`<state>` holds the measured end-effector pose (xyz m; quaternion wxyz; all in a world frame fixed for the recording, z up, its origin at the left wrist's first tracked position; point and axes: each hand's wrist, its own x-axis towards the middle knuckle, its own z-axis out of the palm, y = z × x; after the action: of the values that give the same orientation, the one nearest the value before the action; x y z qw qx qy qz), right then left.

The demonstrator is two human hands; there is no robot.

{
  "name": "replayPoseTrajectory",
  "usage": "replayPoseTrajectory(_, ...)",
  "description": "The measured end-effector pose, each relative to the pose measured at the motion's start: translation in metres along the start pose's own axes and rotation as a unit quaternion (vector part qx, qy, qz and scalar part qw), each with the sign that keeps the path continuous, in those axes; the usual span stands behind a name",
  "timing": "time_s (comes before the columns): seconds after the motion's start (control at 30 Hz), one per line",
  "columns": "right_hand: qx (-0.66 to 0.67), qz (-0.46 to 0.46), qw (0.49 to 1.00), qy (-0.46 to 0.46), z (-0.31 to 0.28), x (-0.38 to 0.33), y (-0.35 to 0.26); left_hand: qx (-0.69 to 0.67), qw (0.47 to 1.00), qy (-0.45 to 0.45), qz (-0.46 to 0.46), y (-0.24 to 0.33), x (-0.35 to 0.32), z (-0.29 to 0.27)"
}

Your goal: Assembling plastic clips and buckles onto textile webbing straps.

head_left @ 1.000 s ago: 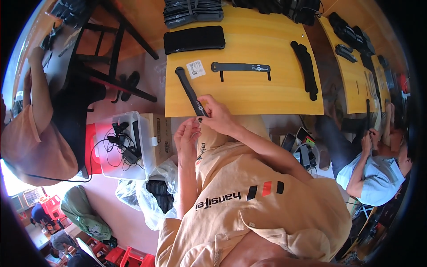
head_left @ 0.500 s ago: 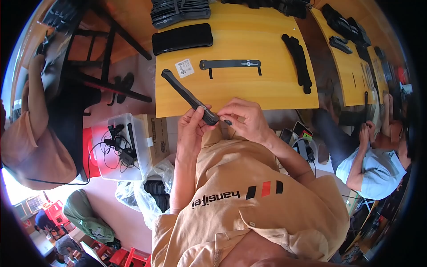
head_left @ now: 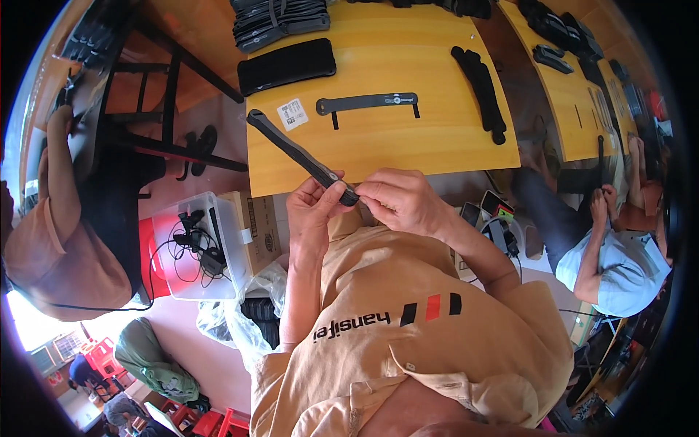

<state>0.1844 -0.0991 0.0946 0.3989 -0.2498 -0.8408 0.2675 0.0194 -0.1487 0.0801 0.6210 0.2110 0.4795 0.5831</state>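
My left hand (head_left: 318, 207) is closed round the near end of a dark grey strap (head_left: 285, 143), its thumb on top. The rest of the strap slants away to the far left over the yellow table's front edge. My right hand (head_left: 408, 200) pinches at that same near end; its fingertips hide most of the small black tab between them. Beyond the hands, a second grey strap (head_left: 368, 102) with a rounded, holed end lies flat, two short black tabs (head_left: 336, 120) sticking out below it. A white printed label (head_left: 293, 114) lies to its left.
A black folded bundle (head_left: 287, 65) and a stack of grey straps (head_left: 280, 25) stand at the table's far left. Black strips (head_left: 480, 95) lie at its right edge. Below left is a clear bin (head_left: 226, 247) with cables. People sit at both sides.
My right hand has moved slightly left, bringing the small black tab against the strap's near end. The view has shifted a little, so the table appears further left.
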Motion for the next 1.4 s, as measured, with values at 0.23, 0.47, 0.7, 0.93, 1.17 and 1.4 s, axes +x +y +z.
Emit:
replayPoseTrajectory(0.23, -0.037, -0.02, 0.998, -0.041, -0.005, 0.002, -0.005, 0.051, 0.999, 0.0, 0.005, 0.005, 0.0, 0.0)
replayPoseTrajectory(0.47, 0.099, 0.128, 0.986, -0.042, -0.004, -0.001, -0.002, 0.05, 0.998, -0.026, -0.007, 0.005, 0.0, 0.004)
replayPoseTrajectory(0.7, 0.1, 0.152, 0.983, -0.024, -0.005, 0.0, -0.005, 0.046, 0.999, -0.019, -0.003, 0.001, 0.002, 0.006)
replayPoseTrajectory(0.93, -0.004, 0.048, 0.998, -0.045, -0.007, -0.005, -0.001, 0.075, 0.996, -0.042, -0.014, 0.001, 0.005, 0.004)
replayPoseTrajectory(1.17, 0.301, 0.318, 0.899, -0.029, -0.002, -0.011, 0.009, 0.088, 0.993, -0.076, -0.034, 0.002, 0.004, 0.004)
replayPoseTrajectory(1.4, 0.1, 0.135, 0.985, -0.03, -0.005, -0.003, -0.004, 0.054, 0.996, -0.072, -0.022, 0.005, 0.002, 0.007)
